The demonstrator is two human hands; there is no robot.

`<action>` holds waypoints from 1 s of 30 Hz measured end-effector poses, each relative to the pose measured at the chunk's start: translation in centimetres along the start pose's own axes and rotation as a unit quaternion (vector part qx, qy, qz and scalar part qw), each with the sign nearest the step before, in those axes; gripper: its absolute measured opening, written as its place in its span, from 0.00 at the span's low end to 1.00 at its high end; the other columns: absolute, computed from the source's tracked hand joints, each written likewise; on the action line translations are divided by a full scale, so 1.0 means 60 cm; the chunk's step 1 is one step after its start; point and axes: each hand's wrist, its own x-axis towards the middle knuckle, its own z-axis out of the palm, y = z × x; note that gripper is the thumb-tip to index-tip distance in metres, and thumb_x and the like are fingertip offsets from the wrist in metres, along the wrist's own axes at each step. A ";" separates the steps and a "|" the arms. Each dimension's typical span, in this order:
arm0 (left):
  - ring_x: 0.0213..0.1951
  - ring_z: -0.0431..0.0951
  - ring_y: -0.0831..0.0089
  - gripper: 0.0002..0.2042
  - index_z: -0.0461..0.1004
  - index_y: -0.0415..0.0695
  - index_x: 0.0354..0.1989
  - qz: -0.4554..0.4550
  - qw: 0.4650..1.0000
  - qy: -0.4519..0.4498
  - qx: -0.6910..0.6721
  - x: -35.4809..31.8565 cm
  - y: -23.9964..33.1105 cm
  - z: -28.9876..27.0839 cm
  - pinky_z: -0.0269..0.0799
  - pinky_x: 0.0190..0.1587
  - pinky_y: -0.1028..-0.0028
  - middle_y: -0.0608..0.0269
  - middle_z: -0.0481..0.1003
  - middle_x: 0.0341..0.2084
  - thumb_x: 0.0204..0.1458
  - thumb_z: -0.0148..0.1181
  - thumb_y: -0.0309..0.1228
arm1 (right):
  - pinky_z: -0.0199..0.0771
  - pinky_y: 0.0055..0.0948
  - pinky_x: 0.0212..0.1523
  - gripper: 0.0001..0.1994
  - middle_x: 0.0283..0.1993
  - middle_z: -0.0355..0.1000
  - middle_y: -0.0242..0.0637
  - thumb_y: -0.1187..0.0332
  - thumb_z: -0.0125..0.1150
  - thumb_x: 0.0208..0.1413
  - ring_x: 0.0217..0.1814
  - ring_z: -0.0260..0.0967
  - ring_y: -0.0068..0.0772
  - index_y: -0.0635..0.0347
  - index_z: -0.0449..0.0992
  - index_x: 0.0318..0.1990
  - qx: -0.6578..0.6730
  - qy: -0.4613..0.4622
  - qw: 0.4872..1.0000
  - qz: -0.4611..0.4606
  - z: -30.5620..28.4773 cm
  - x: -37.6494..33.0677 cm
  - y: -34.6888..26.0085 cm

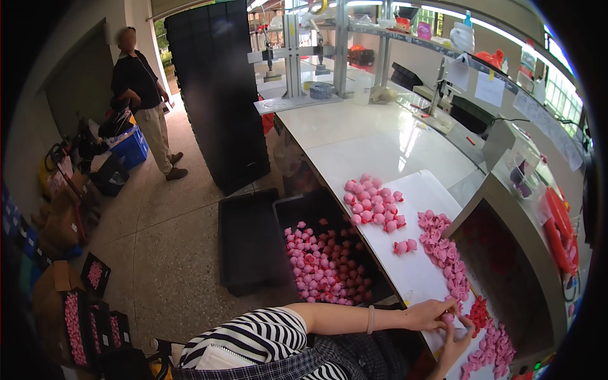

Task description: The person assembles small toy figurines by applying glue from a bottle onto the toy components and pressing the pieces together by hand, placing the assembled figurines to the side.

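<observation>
1. We see two hands at the lower right of the frame: the left hand [432,314] reaches in from the left, fingers curled, and the right hand [457,335] rises from the bottom edge. Both pinch one small pink piece [448,317] between their fingertips.
2. The piece is too small for us to tell its long axis or which way it points; it looks roundish.
3. It sits just above the white surface [405,266], at that surface's lower right end.
4. We count three loose groups of pink pieces on the surface: a rounded cluster [373,204] at centre, a pair [405,246] below it, and a long strip [446,259] running down the right edge.
5. Two black trays stand on the floor left of the surface: one [326,256] holding many pink pieces, one [248,240] bare.
6. White paper sheets [489,88] hang from the shelf rail at upper right.
7. A blue crate [132,147] sits at upper left, beside a standing person [142,95].
</observation>
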 end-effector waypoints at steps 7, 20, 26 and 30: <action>0.45 0.73 0.53 0.11 0.71 0.42 0.41 0.012 0.999 0.032 -0.030 -0.005 -0.002 -0.011 0.67 0.48 0.61 0.54 0.72 0.39 0.57 0.59 0.35 | 0.67 0.27 0.50 0.13 0.42 0.72 0.39 0.69 0.66 0.56 0.46 0.68 0.29 0.67 0.72 0.44 0.066 -0.076 0.994 0.039 0.027 0.007 0.012; 0.42 0.72 0.55 0.11 0.72 0.42 0.37 0.084 0.994 0.059 0.047 -0.007 -0.002 -0.007 0.67 0.47 0.61 0.57 0.71 0.36 0.45 0.64 0.26 | 0.57 0.15 0.23 0.10 0.32 0.70 0.29 0.66 0.65 0.60 0.26 0.61 0.15 0.61 0.73 0.41 0.139 -0.071 0.978 0.135 0.027 0.001 0.035; 0.42 0.72 0.53 0.10 0.70 0.42 0.35 0.074 0.995 0.046 0.046 -0.008 0.006 -0.009 0.68 0.45 0.61 0.56 0.70 0.36 0.45 0.63 0.25 | 0.50 0.16 0.19 0.10 0.30 0.69 0.27 0.64 0.65 0.60 0.22 0.56 0.12 0.59 0.72 0.38 0.128 -0.054 0.987 0.087 0.033 -0.003 0.066; 0.41 0.72 0.53 0.10 0.70 0.42 0.35 0.084 0.993 0.051 0.066 -0.010 0.005 -0.010 0.68 0.44 0.61 0.56 0.70 0.35 0.45 0.62 0.25 | 0.50 0.16 0.19 0.10 0.30 0.69 0.28 0.65 0.65 0.59 0.21 0.55 0.13 0.60 0.71 0.37 0.110 -0.044 0.992 0.047 0.036 -0.004 0.072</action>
